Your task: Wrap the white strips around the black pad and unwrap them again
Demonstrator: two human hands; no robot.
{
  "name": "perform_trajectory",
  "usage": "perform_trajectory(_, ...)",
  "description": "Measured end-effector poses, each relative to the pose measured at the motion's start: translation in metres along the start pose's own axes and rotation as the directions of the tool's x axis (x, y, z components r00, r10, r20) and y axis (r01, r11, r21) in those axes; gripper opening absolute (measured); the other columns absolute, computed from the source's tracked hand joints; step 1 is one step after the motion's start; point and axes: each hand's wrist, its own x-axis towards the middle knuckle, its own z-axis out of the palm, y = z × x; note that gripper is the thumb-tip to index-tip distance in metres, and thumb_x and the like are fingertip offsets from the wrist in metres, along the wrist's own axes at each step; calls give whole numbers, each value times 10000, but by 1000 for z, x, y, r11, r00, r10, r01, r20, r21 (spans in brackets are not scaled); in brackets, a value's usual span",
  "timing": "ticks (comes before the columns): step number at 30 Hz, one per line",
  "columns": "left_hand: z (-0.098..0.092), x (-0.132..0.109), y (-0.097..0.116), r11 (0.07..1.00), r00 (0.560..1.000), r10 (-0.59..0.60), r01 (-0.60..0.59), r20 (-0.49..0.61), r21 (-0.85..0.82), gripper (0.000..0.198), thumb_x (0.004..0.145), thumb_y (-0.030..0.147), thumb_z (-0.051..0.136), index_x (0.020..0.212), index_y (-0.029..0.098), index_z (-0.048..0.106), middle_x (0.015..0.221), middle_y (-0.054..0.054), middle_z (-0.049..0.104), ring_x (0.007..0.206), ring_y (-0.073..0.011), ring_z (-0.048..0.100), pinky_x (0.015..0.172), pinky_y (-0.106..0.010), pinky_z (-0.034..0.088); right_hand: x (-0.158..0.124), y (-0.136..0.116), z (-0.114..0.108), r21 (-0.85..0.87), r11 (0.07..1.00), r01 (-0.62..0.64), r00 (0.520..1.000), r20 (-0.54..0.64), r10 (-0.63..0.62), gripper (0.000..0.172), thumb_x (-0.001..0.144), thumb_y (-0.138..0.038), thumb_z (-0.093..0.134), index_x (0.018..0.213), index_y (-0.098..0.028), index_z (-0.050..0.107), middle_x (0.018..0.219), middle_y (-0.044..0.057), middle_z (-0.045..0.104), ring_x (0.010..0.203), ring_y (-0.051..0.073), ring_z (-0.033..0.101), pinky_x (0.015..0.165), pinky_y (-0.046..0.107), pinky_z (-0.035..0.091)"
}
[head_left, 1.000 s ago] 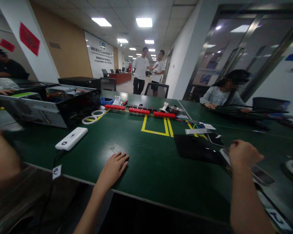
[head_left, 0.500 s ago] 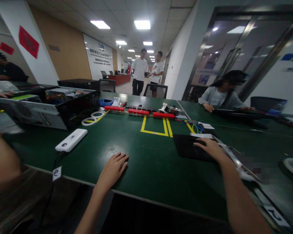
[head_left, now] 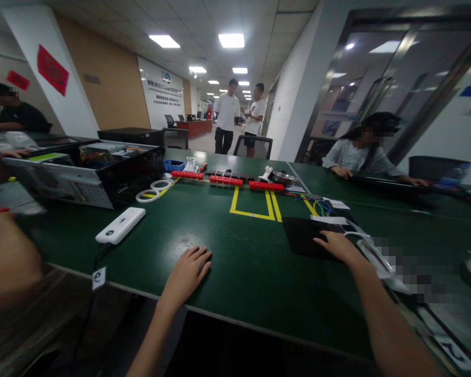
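Observation:
My left hand (head_left: pixel 188 269) lies palm down on the green tabletop (head_left: pixel 235 277), near its front edge, with fingers stretched out and nothing in them. Off to the right, my right hand (head_left: pixel 335 244) rests over the right part of a thin black mat (head_left: pixel 300 241). Its thumb and a finger extend to the left, and no held thing shows there; the other fingers are partly hidden. Beyond the mat lie coloured wires (head_left: pixel 320 207). A yellow tape outline (head_left: pixel 253 214) is on the tabletop between and beyond my hands.
An opened computer case (head_left: pixel 82 175) and a white power bank (head_left: pixel 121 224) are on the left. Red strips (head_left: pixel 225 180) line the back, near white rings (head_left: pixel 148 196) and a blue bin (head_left: pixel 175 165). Another person's arm (head_left: pixel 11 256) reaches in at left; a person (head_left: pixel 363 146) sits at right.
The view has turned slightly left. My right hand has shifted a little toward me on the mat; my left hand stays in place. The neighbour's arm at left has moved.

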Motion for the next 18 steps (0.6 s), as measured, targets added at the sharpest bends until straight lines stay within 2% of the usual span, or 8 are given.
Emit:
perform_trajectory(2,0,0,0,1000,1000,-8,8,4,2,330,919,308,431,1184,211,603,1239,-61,611,1188,-242,502,1020,-440,370,-2,9,-1,10,1000,10,1000,13,-10,480,824,-427,457,1158,-122,620,1180,152,614,1084,303,566,933,414,431)
perform_trajectory(6,-1,0,1,1000,1000,-9,9,4,0,326,921,310,430,1181,221,605,1243,-56,609,1188,-241,501,1017,-434,372,-8,17,-4,49,999,23,999,34,-25,533,815,-469,453,1207,-136,591,1334,137,495,1189,300,488,989,402,392)
perform_trajectory(11,0,-1,0,1000,1000,-8,8,-10,6,322,918,316,437,1176,224,606,1240,-53,610,1179,-242,507,1011,-427,377,-13,19,-10,117,993,15,988,149,-33,756,718,-579,541,1358,-190,438,1436,113,366,1254,316,411,1027,430,343)
perform_trajectory(14,1,-1,-1,1000,1000,-3,3,-12,-3,321,919,317,434,1175,225,605,1240,-60,610,1177,-242,508,1011,-436,374,-14,7,-11,74,996,53,981,185,-66,849,673,-613,577,1384,-184,396,1444,134,345,1289,336,350,1044,456,299)
perform_trajectory(18,1,-1,0,1000,1000,-9,9,3,-11,335,925,323,419,1180,207,604,1240,-73,608,1189,-255,497,1012,-453,369,-15,-31,-11,8,988,154,966,207,-152,899,645,-606,625,1401,-194,363,1419,173,358,1287,365,325,1006,504,306)
